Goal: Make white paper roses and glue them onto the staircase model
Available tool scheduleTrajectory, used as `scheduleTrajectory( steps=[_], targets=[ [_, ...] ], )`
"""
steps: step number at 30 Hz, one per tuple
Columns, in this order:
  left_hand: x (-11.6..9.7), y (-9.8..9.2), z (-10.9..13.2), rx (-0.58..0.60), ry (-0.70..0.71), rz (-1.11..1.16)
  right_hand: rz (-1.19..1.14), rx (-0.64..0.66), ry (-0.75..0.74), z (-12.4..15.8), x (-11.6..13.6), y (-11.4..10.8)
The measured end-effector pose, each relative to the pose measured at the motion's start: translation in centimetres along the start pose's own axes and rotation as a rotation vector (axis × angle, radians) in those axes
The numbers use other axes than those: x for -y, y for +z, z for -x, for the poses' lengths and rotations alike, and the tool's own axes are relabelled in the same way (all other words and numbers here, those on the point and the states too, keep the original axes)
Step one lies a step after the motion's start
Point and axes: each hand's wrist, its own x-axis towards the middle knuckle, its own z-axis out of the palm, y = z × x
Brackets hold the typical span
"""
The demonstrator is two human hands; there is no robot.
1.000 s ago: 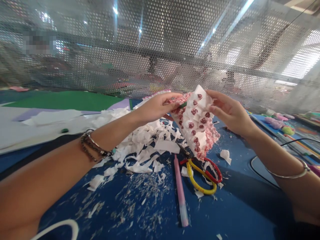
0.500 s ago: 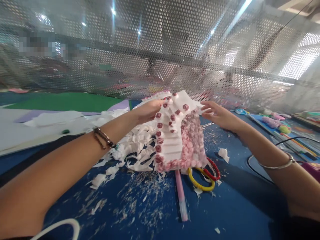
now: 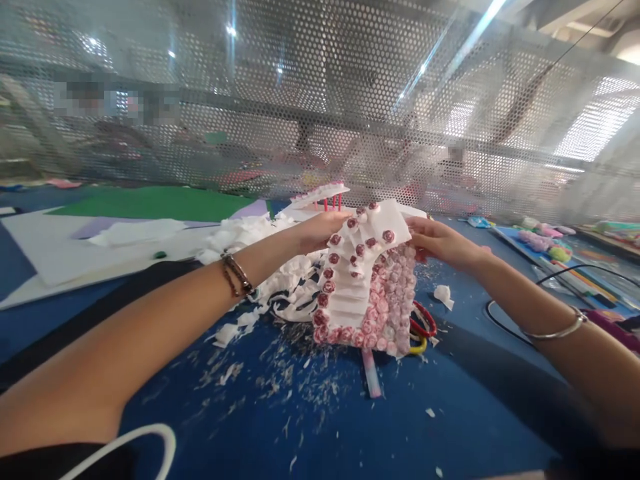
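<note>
A white paper staircase model (image 3: 350,293) is tilted up before me, its folded steps edged with dark pink rolled-paper roses. Paler pink roses (image 3: 387,307) cover its right side and base. My left hand (image 3: 325,230) holds it from behind at the upper left, with its fingertips hidden. At the upper right edge my right hand (image 3: 437,241) has its fingers closed on the model, partly out of sight. Below it a pink pen-like stick (image 3: 371,377) pokes out. Scissors with red and yellow handles (image 3: 424,320) lie partly behind the model.
White paper strips and scraps (image 3: 295,287) heap behind my left forearm. A small white structure on red posts (image 3: 323,195) stands at the back. Green sheet (image 3: 150,202) lies at left; pencils (image 3: 595,287) and a black cable (image 3: 493,320) lie right. Perforated metal screen (image 3: 320,100) bounds the table.
My right hand has moved in from beside the model and closed on its edge. The model has shifted slightly right and down, now covering more of the scissors and the pink stick.
</note>
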Motion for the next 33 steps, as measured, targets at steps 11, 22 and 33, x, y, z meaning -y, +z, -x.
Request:
scheduleTrajectory(
  steps=[11,22,33],
  targets=[
    [-0.4,0.4,6.0,0.077,-0.184,-0.047,-0.32,-0.462,0.192,3.6,-1.1,1.0],
    [0.6,1.5,9.2,-0.253,-0.14,-0.045,-0.416,-0.419,0.172,5.9,0.4,4.7],
    [1.9,0.1,11.3,-0.26,-0.091,-0.075,0.063,-0.427,0.051,6.3,-0.3,6.8]
  ],
)
